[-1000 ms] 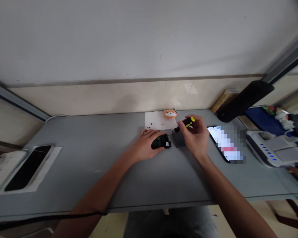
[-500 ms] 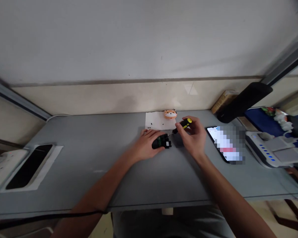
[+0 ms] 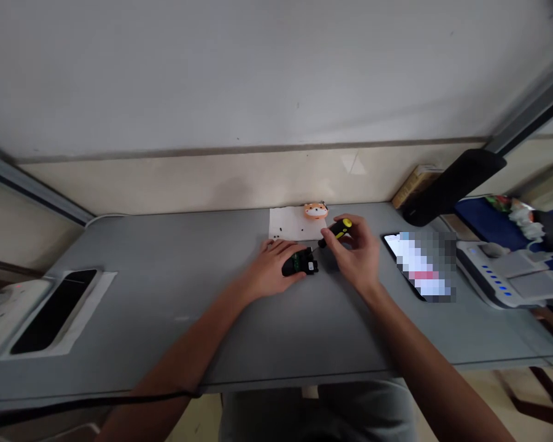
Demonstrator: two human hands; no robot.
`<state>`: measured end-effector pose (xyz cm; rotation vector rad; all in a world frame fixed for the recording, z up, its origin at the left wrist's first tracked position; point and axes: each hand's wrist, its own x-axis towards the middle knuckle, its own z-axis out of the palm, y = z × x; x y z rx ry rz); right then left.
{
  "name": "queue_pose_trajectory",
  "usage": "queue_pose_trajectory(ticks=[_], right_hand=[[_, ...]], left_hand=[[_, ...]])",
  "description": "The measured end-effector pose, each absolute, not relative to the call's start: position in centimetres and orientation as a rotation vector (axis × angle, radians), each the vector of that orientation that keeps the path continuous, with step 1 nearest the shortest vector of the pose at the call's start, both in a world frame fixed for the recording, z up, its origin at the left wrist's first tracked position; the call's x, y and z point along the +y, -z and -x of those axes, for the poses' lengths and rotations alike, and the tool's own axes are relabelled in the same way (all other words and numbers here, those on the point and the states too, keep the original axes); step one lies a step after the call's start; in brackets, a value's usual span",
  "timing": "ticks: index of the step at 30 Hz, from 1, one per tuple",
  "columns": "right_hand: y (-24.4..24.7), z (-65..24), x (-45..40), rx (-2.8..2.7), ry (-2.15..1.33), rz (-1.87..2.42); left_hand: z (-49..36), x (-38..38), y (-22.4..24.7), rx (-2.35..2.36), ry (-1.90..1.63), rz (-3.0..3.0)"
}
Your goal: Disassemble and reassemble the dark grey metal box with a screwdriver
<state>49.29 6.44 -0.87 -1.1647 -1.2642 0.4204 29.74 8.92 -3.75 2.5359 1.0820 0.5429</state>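
Note:
My left hand (image 3: 273,268) is closed around a small black device with a green circuit board (image 3: 299,262), pressing it to the grey table. A black and yellow screwdriver (image 3: 337,231) is gripped in my right hand (image 3: 360,252); its shaft slants down to the left, and the tip is at the upper right end of the device. Whether the tip sits in a screw is too small to tell. Just behind, a white sheet of paper (image 3: 289,221) carries several tiny dark pieces. An orange animal-faced case (image 3: 316,211) rests at the paper's back right corner.
Right of my right hand lies a phone with a lit screen (image 3: 412,264). Farther right are a white charging dock (image 3: 502,273) and a black cylinder (image 3: 454,187) leaning near a book (image 3: 412,187). A dark phone (image 3: 55,310) lies far left. A wall (image 3: 188,181) bounds the back.
My right hand and the screwdriver handle have shifted slightly left, toward the device. My left hand and the device stay in place.

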Motion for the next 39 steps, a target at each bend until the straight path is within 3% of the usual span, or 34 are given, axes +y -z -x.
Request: queue_pose_trajectory(ticks=[10, 16, 25, 39], right_hand=[[0.2, -48.0, 7.9, -1.379, -0.372, 1.223], [-0.4, -47.3, 9.8, -1.361, -0.824, 0.863], [-0.3, -48.3, 9.6, -1.004, -1.240, 0.711], [-0.4, -48.6, 9.4, -1.083, -1.189, 0.709]], left_hand=[[-29.7, 9.0, 4.2, 1.076, -0.564, -2.566], [-29.7, 9.1, 4.2, 1.089, -0.535, -2.567], [-29.7, 9.1, 4.2, 1.045, -0.608, -2.537], [-29.6, 9.3, 4.9, 0.971, -0.624, -2.449]])
